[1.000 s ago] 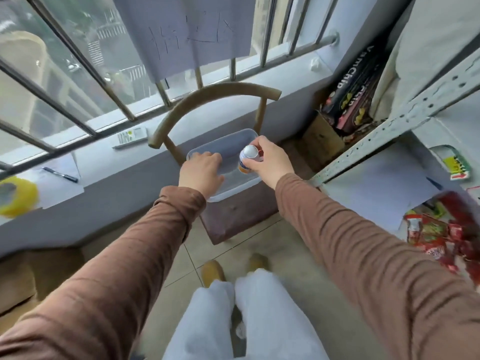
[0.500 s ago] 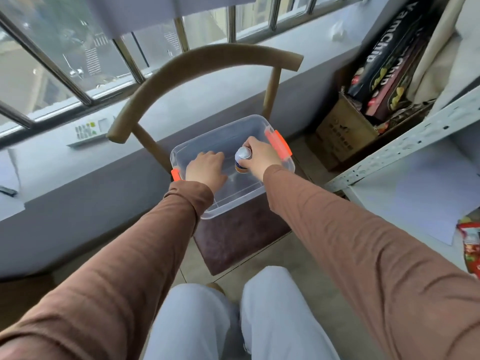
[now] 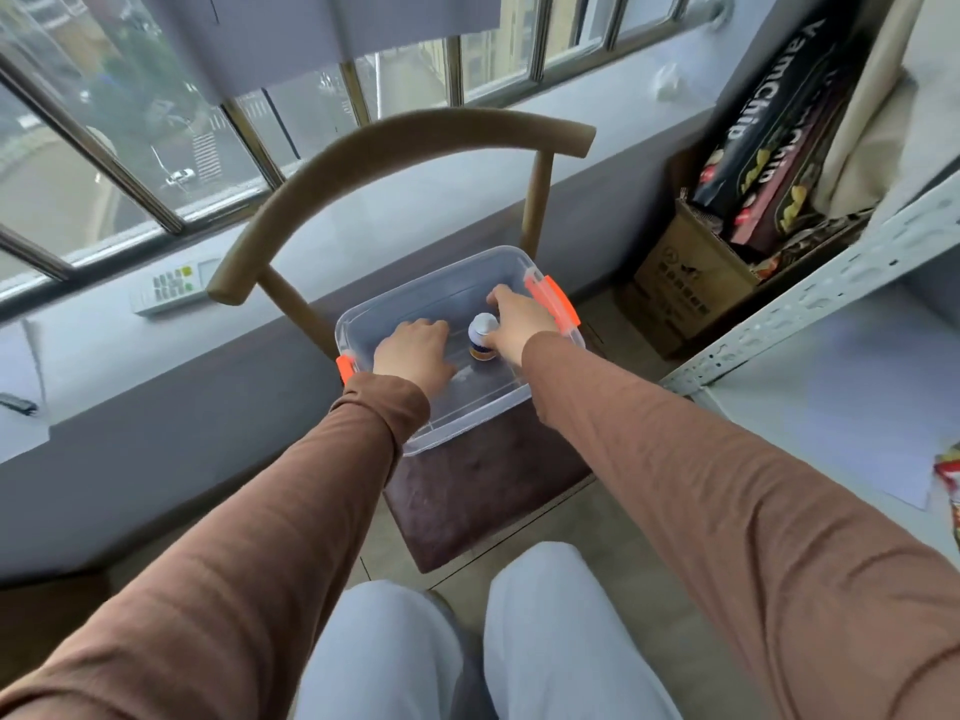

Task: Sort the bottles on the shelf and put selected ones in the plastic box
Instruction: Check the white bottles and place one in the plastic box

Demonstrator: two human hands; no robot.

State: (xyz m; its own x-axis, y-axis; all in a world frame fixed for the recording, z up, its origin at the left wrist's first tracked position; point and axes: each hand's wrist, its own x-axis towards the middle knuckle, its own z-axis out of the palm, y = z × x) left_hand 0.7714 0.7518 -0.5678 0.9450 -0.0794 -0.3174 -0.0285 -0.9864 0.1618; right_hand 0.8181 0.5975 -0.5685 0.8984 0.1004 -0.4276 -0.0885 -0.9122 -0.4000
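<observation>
A clear plastic box (image 3: 519,402) with orange latches sits on the seat of a wooden chair. A small bottle (image 3: 483,341) with a white cap and an orange label stands upright on the box floor. My right hand (image 3: 522,322) is inside the box against the bottle's right side, fingers stretched forward and loosened, and no thumb shows on the bottle. My left hand (image 3: 413,353) lies palm down in the left part of the box, holding nothing.
The chair's curved backrest (image 3: 395,148) arcs behind the box, under a windowsill with a remote control (image 3: 174,288). A metal shelf (image 3: 831,283) with paper on it stands at right. A cardboard carton with chip boxes (image 3: 696,283) sits beyond it.
My right hand has lowered the bottle from above the box rim down onto the box floor and loosened around it. My left hand has slid deeper into the box.
</observation>
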